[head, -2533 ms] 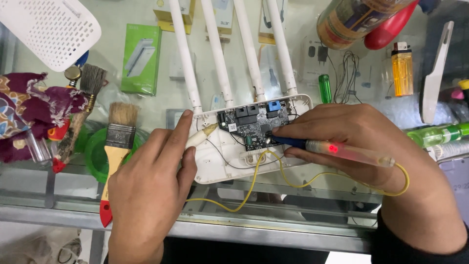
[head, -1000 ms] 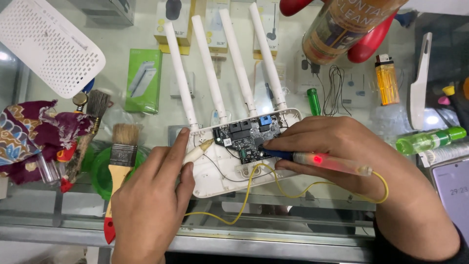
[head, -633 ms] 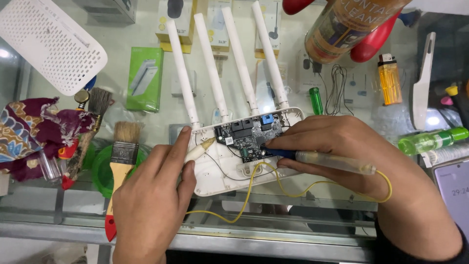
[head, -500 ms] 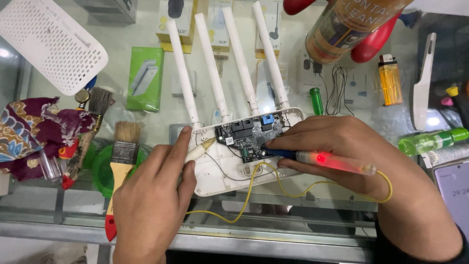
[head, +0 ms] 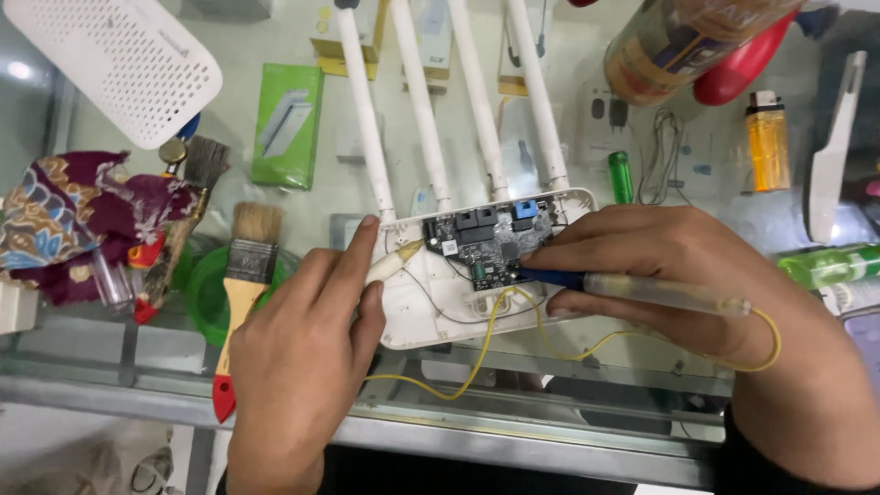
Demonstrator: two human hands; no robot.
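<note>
— What have my hands got right now?

— My right hand (head: pixel 678 275) is closed around a clear-barrelled test pen (head: pixel 642 291) with a blue tip, and that tip is pressed to the lower edge of the dark circuit board (head: pixel 490 240) at the centre of the frame. A yellow wire (head: pixel 477 362) runs from the pen's back end, loops under my wrist and trails across the front of the worktop (head: pixel 513 431).

— And the left?

— My left hand (head: pixel 302 353), lower centre-left, holds a thin cream probe (head: pixel 390 266) between thumb and forefinger, its point touching the board's left edge. The forefinger rests on the rim of the open white router (head: pixel 422 312).

— Where does the router lie?

— In the middle of the glass worktop, shell open, board exposed, its four white antennas (head: pixel 426 110) pointing to the top of the frame.

— What's around it?

— Left of my left hand lies a paintbrush (head: pixel 243 284) with a wooden and red handle, over a green dish (head: pixel 206 293). Further left, a patterned cloth (head: pixel 69 220). Upper left, a white perforated cover (head: pixel 119 64) and a small green box (head: pixel 289 124). Upper right, an orange lighter (head: pixel 768 137) and a green lighter (head: pixel 621 176).
</note>
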